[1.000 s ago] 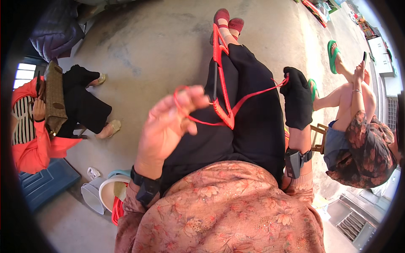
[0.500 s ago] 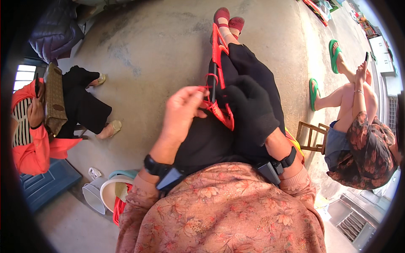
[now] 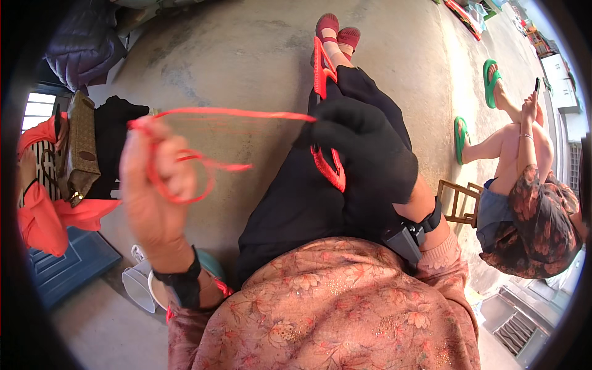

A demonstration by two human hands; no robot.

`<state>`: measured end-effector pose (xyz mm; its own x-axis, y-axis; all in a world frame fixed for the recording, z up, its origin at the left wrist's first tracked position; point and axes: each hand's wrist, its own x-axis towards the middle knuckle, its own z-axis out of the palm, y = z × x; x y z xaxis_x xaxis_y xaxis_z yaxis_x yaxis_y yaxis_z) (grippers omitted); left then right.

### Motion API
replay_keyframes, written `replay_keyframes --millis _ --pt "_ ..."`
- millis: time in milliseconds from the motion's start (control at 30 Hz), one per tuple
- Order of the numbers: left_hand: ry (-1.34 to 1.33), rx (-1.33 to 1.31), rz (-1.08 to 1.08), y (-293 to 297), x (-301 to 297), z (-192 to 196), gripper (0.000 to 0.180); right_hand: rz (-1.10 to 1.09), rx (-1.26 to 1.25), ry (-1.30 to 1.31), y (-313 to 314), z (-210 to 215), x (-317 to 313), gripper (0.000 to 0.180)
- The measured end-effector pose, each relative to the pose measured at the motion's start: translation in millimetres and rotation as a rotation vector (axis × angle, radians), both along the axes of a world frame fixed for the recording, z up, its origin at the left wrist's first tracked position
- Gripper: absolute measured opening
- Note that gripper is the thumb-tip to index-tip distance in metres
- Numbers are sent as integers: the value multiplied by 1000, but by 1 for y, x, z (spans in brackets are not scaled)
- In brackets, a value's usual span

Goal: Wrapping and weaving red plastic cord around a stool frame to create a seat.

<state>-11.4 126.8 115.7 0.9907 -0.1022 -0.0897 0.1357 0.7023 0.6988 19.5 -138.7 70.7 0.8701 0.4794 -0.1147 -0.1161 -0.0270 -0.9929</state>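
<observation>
A long, narrow frame (image 3: 323, 71) lies over my black-trousered legs, bound in red cord at both ends; a dark bar shows just below its far end. My right hand (image 3: 364, 148), in a black glove, is closed around its middle and hides much of it. From the glove's fingertips a red cord (image 3: 240, 112) runs taut leftward to my bare left hand (image 3: 159, 182). That hand is raised out to the left, blurred by motion, its fingers closed on the cord. A loop and a loose end of cord dangle about its fingers.
A person in coral with a brown bag (image 3: 80, 145) sits at left. Another sits at right by a wooden stool (image 3: 457, 202), wearing green flip-flops (image 3: 461, 140). Pails (image 3: 137, 280) stand near my left elbow. A blue panel (image 3: 74, 262) lies at lower left.
My left hand has swung from the frame out to the left, drawing the red cord out straight. My right hand stays at the frame's middle, now covering more of the dark bar.
</observation>
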Motion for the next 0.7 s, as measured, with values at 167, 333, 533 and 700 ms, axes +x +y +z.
replay_keyframes --millis 167,333,533,700 --pt "0 622 -219 -68 5 -68 26 -255 523 289 -14 -21 -26 15" --pt "-76 1097 -152 -107 -7 -101 28 -107 885 493 -21 -33 -41 13" --pt "36 612 -203 -94 -11 -112 34 -380 105 38 -19 -21 -48 20" --pt "222 490 -243 -75 0 -111 32 -594 -125 -121 -35 -16 -24 23"
